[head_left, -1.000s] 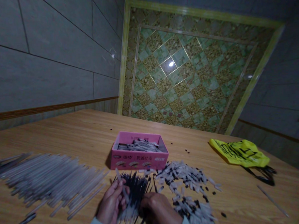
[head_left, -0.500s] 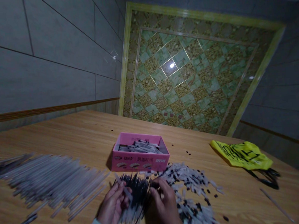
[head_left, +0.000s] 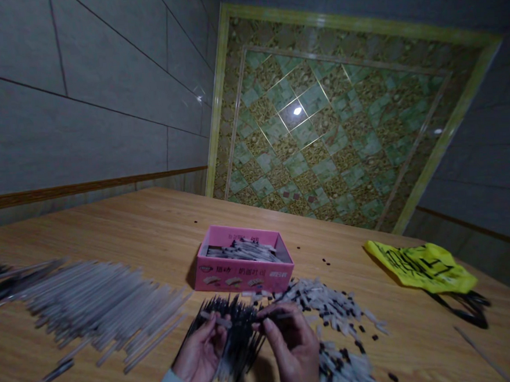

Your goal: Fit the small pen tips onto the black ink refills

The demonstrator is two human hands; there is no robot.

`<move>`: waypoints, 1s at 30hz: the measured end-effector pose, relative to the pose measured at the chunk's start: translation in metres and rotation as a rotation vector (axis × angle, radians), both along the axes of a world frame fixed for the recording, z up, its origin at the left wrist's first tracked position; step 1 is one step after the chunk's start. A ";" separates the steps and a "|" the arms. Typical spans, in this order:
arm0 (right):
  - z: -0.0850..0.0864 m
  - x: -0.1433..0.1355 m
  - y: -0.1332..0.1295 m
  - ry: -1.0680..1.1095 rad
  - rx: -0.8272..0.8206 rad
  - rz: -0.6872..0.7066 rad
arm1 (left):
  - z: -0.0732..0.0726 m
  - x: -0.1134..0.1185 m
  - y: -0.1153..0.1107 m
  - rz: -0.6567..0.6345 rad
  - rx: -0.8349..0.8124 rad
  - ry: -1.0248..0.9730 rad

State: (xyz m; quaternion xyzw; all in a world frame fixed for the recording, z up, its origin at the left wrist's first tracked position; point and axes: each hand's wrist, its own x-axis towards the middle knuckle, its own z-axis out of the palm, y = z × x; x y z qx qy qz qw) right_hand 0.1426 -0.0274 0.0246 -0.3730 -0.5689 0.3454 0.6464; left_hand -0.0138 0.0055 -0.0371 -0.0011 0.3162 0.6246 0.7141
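Observation:
My left hand (head_left: 204,349) pinches a short translucent piece, which looks like a pen cap (head_left: 217,320), between thumb and fingers. Across from it, my right hand (head_left: 291,344) is closed with thumb and forefinger on a dark slim piece (head_left: 278,315), too blurred to name for certain. The two pieces are apart, pointing roughly toward each other. Beneath and between the hands lies a bundle of black-tipped slim sticks (head_left: 241,337), partly hidden by them. Right of my right hand are heaps of short translucent caps with small black bits (head_left: 326,302).
Behind the bundle stands a pink box (head_left: 243,278) holding slim pens or sticks. Many clear tubes (head_left: 101,306) lie in a row at left. A yellow bag (head_left: 421,265) with black straps and a single thin stick (head_left: 479,347) are at right on the wooden table (head_left: 152,221).
The left hand's translucent piece has turned from steeply slanted to nearly level. My right hand has shifted slightly right, and the dark piece in it now shows. The view has moved a little.

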 end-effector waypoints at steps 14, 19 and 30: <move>0.001 0.000 0.001 -0.330 0.206 0.052 | 0.005 0.011 -0.011 -0.073 0.046 0.011; -0.003 0.003 0.010 -0.316 0.043 0.038 | 0.006 0.013 -0.012 -0.063 0.017 -0.053; 0.015 0.041 0.020 -0.213 -0.045 -0.186 | 0.013 0.007 -0.010 -0.020 -0.020 -0.162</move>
